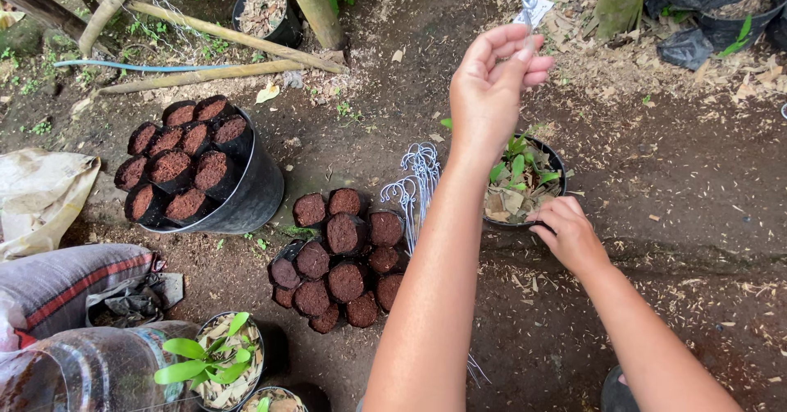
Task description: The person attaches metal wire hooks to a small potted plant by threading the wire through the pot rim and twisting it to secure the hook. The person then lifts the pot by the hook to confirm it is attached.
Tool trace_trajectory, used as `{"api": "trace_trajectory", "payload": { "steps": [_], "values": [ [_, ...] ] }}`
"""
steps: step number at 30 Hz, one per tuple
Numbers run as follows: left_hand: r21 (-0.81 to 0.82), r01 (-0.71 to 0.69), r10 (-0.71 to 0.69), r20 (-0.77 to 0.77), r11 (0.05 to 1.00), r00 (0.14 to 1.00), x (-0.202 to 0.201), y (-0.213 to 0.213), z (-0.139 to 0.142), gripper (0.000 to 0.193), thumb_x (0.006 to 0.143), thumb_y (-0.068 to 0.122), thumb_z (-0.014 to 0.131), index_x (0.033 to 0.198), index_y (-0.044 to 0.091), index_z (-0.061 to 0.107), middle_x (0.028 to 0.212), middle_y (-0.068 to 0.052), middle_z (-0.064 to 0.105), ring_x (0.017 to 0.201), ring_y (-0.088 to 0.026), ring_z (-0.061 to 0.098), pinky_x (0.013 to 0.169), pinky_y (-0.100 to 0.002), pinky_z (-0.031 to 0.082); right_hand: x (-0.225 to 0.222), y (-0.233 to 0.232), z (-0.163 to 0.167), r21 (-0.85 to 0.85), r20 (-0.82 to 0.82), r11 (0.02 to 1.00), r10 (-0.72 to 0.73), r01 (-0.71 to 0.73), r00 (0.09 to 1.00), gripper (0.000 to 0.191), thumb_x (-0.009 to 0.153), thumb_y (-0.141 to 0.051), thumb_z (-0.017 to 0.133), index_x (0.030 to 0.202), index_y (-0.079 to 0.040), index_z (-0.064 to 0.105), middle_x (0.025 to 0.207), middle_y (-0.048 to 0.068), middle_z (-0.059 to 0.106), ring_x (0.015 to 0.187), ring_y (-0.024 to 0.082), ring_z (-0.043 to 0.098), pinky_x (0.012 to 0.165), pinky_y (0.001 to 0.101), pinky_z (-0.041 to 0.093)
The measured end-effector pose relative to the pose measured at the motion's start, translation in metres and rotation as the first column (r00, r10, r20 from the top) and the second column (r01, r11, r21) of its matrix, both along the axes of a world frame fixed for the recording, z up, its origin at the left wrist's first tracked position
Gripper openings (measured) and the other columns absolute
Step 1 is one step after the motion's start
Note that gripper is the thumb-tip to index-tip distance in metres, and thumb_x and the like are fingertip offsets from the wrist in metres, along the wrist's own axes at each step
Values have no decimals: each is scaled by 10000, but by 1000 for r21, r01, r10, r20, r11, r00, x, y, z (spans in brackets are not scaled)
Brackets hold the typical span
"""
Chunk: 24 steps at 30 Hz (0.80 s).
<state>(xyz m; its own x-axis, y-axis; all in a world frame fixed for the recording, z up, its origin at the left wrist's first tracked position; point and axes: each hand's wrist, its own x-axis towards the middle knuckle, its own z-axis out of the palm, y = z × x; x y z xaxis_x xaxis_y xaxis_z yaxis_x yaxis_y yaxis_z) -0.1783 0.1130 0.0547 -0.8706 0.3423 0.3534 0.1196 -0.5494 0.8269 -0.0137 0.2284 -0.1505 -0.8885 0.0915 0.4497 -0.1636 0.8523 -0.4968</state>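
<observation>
The pot (548,159) of seedlings sits on the soil, its rim pinched by the right hand (570,232). Above it, the left hand (492,84) grips the wire hanger (531,6); keeping it taut and centred seems wise.

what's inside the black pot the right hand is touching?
The black pot holds small green plants in pale dry bark chips. The right hand grips its near rim; the left hand and forearm cover its left side. Nothing beneath the chips shows.

left hand (492,84) raised, fingers pinched, right hand (570,233) lowered
</observation>
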Motion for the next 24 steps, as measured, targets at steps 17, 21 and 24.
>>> {"api": "trace_trajectory", "payload": {
  "steps": [17,21,24],
  "values": [
    [-261,-34,38,7,965,999,6,-18,12,270,1001,50,616,1268,21,641,1157,-84,754,732,-58,641,579,-203,512,-12,30,-30,-269,-61,945,-208,185,976,400,764,171,509,1095,-31,605,1045,134,663,1014,293,622,898,416,517],
    [-257,-4,8,13,966,1000,8,-21,16,296,1002,53,608,1295,24,632,1191,-79,745,759,-60,655,609,-201,528,-1,-17,-80,-910,2,341,-566,237,824,303,904,158,499,1142,-22,445,966,93,556,799,184,573,676,355,511],
    [-213,58,-57,11,975,998,11,-22,17,320,1012,49,606,1331,19,615,1236,-89,730,784,-71,661,638,-211,543,-12,-58,-94,-956,284,-27,-330,292,900,469,967,42,564,1378,25,339,1119,273,590,948,307,657,825,461,587]
  ]
}}
